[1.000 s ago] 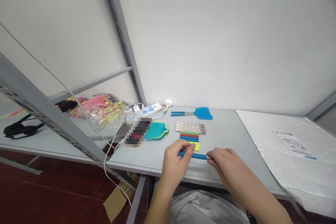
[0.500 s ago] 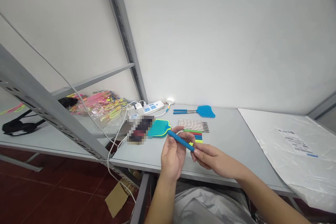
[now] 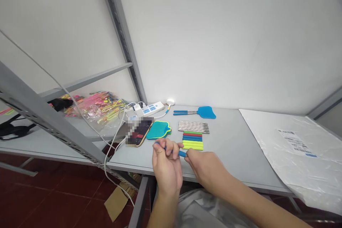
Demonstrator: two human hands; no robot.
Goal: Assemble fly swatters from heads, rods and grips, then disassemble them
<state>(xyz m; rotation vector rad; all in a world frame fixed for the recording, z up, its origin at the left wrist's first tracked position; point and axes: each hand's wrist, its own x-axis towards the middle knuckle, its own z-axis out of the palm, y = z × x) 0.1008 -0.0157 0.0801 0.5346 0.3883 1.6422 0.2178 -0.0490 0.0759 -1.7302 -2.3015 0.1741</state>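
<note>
Between my hands is a blue handle grip (image 3: 182, 153), a slim tube held over the table's front part. My left hand (image 3: 168, 165) is closed, its fingers curled around the tube's left part and hiding much of it. At the tube's right end, the fingers of my right hand (image 3: 207, 167) pinch it. Just beyond lie more handle grips (image 3: 192, 144) in yellow, blue, red and green, side by side. Behind them is a row of shiny metal rods (image 3: 193, 126). Flat teal and yellow fly swatter heads (image 3: 158, 129) are stacked to the left.
Farther back lie blue fly swatters (image 3: 205, 112) with metal shafts. A phone (image 3: 140, 133), partly blurred, and a power strip (image 3: 149, 109) with white cables are at the left, beside the grey metal frame (image 3: 121, 32). A white plastic package (image 3: 280, 164) covers the right side.
My left fingers have curled over the blue handle grip, and both hands have shifted slightly left and down. My right hand has turned, its back now facing up. The view has shifted slightly.
</note>
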